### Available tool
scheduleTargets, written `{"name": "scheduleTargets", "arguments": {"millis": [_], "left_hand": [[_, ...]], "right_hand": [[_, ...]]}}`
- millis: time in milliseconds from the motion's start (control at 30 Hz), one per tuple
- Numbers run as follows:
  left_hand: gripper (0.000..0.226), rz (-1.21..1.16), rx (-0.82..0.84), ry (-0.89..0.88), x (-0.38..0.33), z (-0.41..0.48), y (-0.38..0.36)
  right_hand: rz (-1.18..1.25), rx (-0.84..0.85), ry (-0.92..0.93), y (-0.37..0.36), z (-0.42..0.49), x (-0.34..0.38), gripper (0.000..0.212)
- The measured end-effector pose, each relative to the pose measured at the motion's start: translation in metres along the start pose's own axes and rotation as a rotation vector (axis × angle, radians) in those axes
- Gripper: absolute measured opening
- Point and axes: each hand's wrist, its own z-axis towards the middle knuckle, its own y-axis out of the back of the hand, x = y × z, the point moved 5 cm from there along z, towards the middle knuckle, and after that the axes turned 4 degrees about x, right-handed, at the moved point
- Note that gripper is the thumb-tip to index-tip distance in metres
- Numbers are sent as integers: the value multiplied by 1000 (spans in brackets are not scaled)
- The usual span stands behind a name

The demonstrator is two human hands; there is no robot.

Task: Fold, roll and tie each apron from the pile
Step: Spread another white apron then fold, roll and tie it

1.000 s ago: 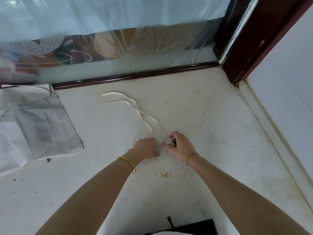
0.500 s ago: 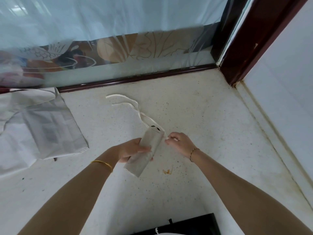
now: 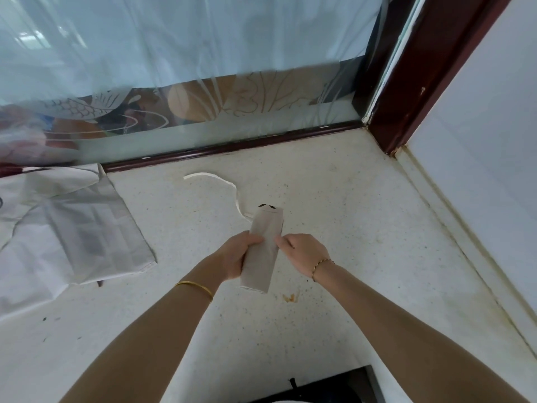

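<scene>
Here I'm looking down at the rolled apron (image 3: 265,248), a tight pale tube held up off the speckled counter (image 3: 334,216), its far end tipped away from me toward the glass panel (image 3: 203,82). My left hand (image 3: 236,258) is wrapped round the lower half of the roll, fingers curled over the front of it, thumb hidden behind. My right hand (image 3: 302,253) is closed too, thumb and forefinger pinched right against the roll's right edge at mid-height (whether it has the cloth itself or a tie end between them, I cannot tell from here).

One white tie strap (image 3: 225,184) trails from behind the upper part of the roll, snaking across the counter toward the dark wooden sill (image 3: 232,146) and ending in a flat curl. There's a dark mark at the top end of the roll.

Off to the left, well apart from my hands, the pile of aprons (image 3: 72,228) lies spread flat, one folded panel on top. A gold bangle (image 3: 194,287) sits on my left wrist, a thin chain bracelet (image 3: 321,264) on my right. A small orange scrap (image 3: 290,298) lies on the counter just below the roll.
</scene>
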Motion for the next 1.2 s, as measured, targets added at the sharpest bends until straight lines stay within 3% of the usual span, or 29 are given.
{"name": "scheduleTargets", "arguments": {"millis": [333,467,633,700,833,967,1067,1200], "left_hand": [[39,-146,-3,-47,-11,18,-22],[36,-208,78,-22,-16,10,-35],[71,-446,235,18,-18,12,-43],[75,-513,226,17,-20,18,-45],[57,-629,105,-120,-39,31,-37],[18,-844,-110,-307,-54,42,-18],[13,-684,-138,-338,-53,30,-15],[12,-430,-33,-386,-50,13,-19]], "right_hand": [[425,-72,3,2,1,-2,46],[586,-111,-27,7,1,-11,48],[916,-5,-65,7,-10,-18,37],[977,53,-45,7,-14,-19,31],[1001,107,-22,9,-19,-19,21],[1123,70,-23,16,-21,-22,25],[1161,-4,-50,23,-20,-25,27],[1149,-85,-106,28,-14,-28,31]]}}
